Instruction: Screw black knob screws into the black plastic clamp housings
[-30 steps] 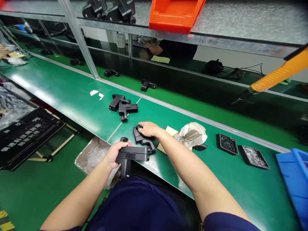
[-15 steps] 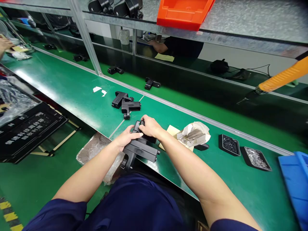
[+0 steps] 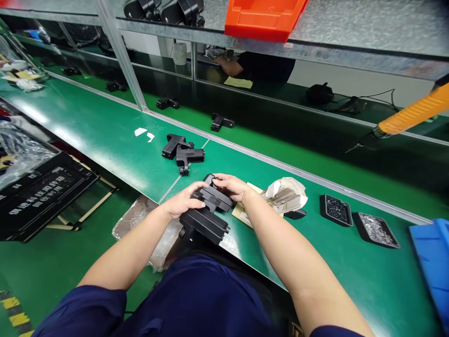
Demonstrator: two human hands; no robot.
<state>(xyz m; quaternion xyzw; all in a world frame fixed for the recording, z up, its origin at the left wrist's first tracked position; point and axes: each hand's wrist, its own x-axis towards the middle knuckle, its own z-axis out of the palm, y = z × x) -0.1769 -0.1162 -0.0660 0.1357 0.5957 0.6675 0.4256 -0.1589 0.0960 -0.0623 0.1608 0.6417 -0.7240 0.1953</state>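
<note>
Since a second ago: both hands drawn together at the near table edge, two black parts now stacked between them where one sat on the bench and one hung lower. Far left: black tray (image 3: 42,196) with white lettering, well apart from the work. Next, crinkled plastic bag (image 3: 145,229) hanging just below the bench edge (image 3: 245,252), beside the left forearm. Left hand (image 3: 182,202) with fingers curled loosely over the near end of the lower black housing (image 3: 203,224), thumb side hidden, grip partial at best; much of that housing overhanging the edge, above the lap. Risk: a slip off the edge into the lap or onto the bag, owing to that overhang and the light hold. Right hand (image 3: 231,186) pinching the far end of the upper black bracket (image 3: 213,196), fingertips closed on it, bracket tilted across the housing and touching it. Risk: skewed seating or a pinched finger between the two parts if pressed while tilted. Behind, two loose black parts (image 3: 182,150) near the bench seam, apart from the hands. Just right of the wrist, cardboard slip (image 3: 245,213) and open paper packet (image 3: 286,196) of metal pieces; risk of scattering from a forearm sweep. Further right, two small black trays (image 3: 354,220) of tiny hardware, likewise easy to knock.
</note>
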